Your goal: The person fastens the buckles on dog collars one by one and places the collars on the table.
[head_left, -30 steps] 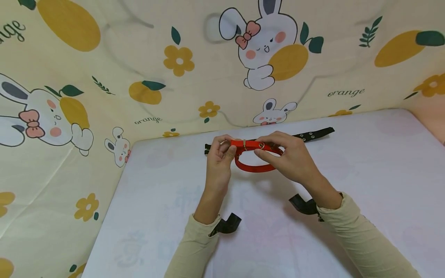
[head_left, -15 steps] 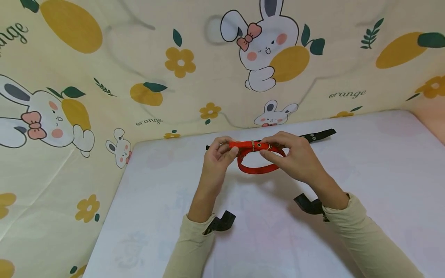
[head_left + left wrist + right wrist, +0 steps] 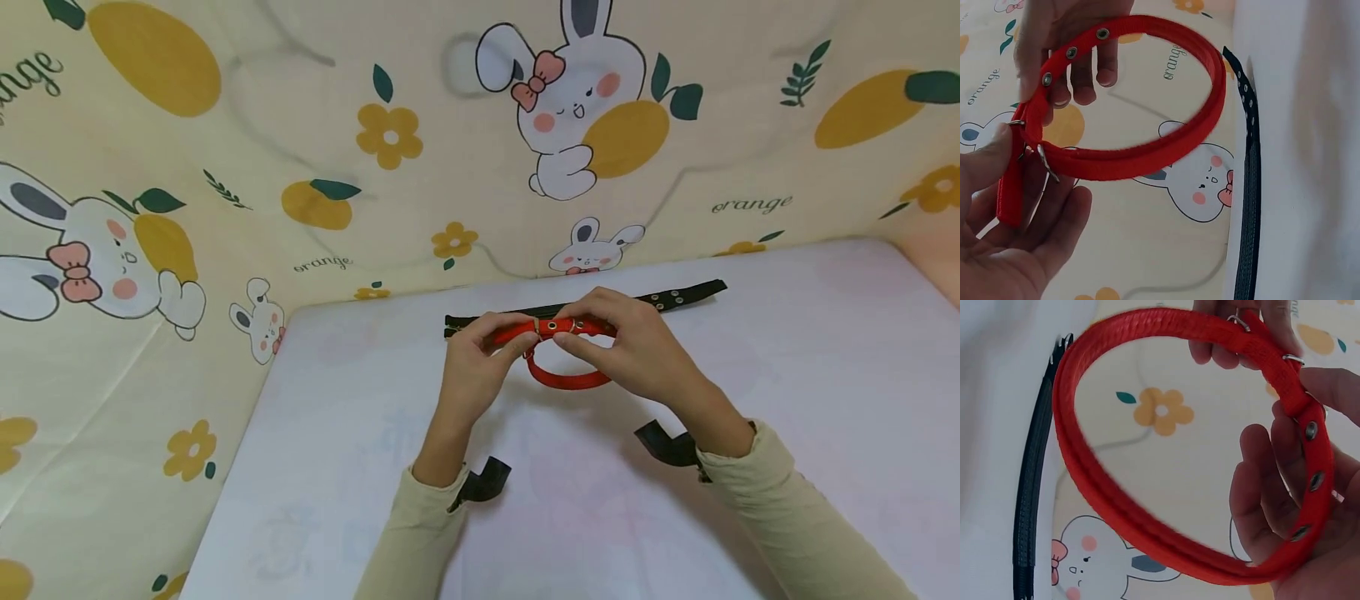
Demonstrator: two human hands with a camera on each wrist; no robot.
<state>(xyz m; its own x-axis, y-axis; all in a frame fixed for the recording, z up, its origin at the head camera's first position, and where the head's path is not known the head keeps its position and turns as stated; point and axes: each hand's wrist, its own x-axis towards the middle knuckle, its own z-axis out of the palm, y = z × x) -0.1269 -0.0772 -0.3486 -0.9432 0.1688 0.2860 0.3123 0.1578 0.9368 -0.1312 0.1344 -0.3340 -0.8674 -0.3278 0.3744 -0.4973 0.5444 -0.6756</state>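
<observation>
Risk first: you hold the red collar (image 3: 564, 354) up off the white table (image 3: 787, 400) at centre frame, looped into a ring, and only fingertip pinches keep it there. Your left hand (image 3: 480, 358) pinches the strap end by the metal buckle (image 3: 1044, 164), thumb on top, fingers underneath. Your right hand (image 3: 637, 346) curls its fingers round the eyelet section (image 3: 1311, 456). If either pinch loosens, the strap end could slide back out through the buckle and the ring would spring open, I'd judge. Nylon looks slick, so a short grip near the tip is the likely cause. The black collar (image 3: 592, 304) lies flat just behind your hands, upper centre; the loop could also snag or nudge it if you drop your hands.

Versus the frame half a second back: your hands have come closer together, the left thumb now sits right at the buckle, and the loop hangs smaller and lower. The black collar has not shifted.
</observation>
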